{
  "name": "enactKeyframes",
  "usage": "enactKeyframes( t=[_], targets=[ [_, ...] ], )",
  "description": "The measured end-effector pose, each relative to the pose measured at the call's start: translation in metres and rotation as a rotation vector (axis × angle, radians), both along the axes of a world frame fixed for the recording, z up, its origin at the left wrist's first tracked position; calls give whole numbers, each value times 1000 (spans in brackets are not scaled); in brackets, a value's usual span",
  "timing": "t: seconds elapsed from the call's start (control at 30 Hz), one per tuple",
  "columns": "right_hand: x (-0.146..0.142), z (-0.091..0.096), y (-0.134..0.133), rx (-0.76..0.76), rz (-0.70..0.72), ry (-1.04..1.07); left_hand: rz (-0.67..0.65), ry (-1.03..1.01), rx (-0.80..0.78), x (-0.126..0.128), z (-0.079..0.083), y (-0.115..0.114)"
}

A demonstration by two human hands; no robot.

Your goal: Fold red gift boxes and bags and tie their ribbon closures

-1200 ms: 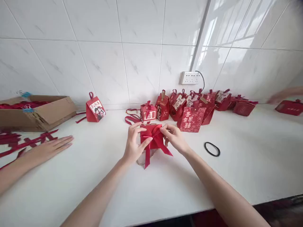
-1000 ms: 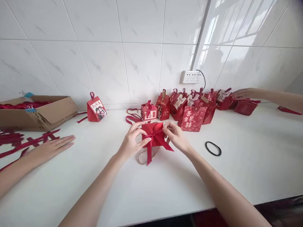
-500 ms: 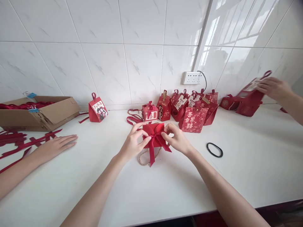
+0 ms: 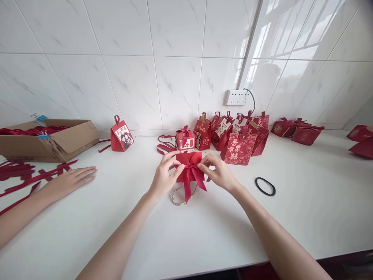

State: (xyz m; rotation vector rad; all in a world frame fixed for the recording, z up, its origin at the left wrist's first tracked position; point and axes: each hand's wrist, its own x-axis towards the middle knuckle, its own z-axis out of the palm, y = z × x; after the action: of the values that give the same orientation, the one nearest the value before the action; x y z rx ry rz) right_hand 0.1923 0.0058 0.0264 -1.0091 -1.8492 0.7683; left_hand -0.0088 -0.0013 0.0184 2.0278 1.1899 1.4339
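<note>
A small red gift box (image 4: pixel 180 177) lies in front of me on the white table, its rounded flaps folded together at the top. Across it a dark red ribbon (image 4: pixel 189 186) is tied in a bow, two tails hanging over the near side. My left hand (image 4: pixel 165 173) pinches the bow's left loop between thumb and fingers. On the other side my right hand (image 4: pixel 216 171) pinches the right loop. A twisted gold cord handle (image 4: pixel 176 200) loops out from under the box toward me.
Several finished red boxes (image 4: pixel 239 149) stand along the wall, with more red boxes (image 4: pixel 305 134) to the right. A cardboard box (image 4: pixel 70 144) of ribbons sits left. Another person's hand (image 4: pixel 71 181) rests beside loose ribbons (image 4: pixel 17 173). A black hair tie (image 4: pixel 265 186) lies right.
The other person's hand at the right has left view, along with the red box it held. My hands stay at the bow, and its tails have shifted slightly.
</note>
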Motion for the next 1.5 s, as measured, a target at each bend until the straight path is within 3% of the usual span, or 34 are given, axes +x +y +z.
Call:
enactKeyframes(
  t=[0.27, 0.53, 0.83, 1.0, 1.17, 1.5],
  targets=[
    [5, 0, 6, -242, 131, 122, 99, -86, -26, 2, -9, 4],
    [9, 2, 7, -328, 146, 168, 160, -99, -38, 7, -11, 4],
    [7, 1, 10, -386, 105, 302, 198, -58, -80, 6, -12, 2],
    [9, 1, 12, -342, 113, 429, 187, -88, -206, 6, -10, 3],
    [8, 1, 12, -319, 129, 461, 213, -150, -219, 5, -11, 7],
    [0, -6, 14, -355, 4, 437, 104, -223, -308, 9, -11, 4]
  ],
)
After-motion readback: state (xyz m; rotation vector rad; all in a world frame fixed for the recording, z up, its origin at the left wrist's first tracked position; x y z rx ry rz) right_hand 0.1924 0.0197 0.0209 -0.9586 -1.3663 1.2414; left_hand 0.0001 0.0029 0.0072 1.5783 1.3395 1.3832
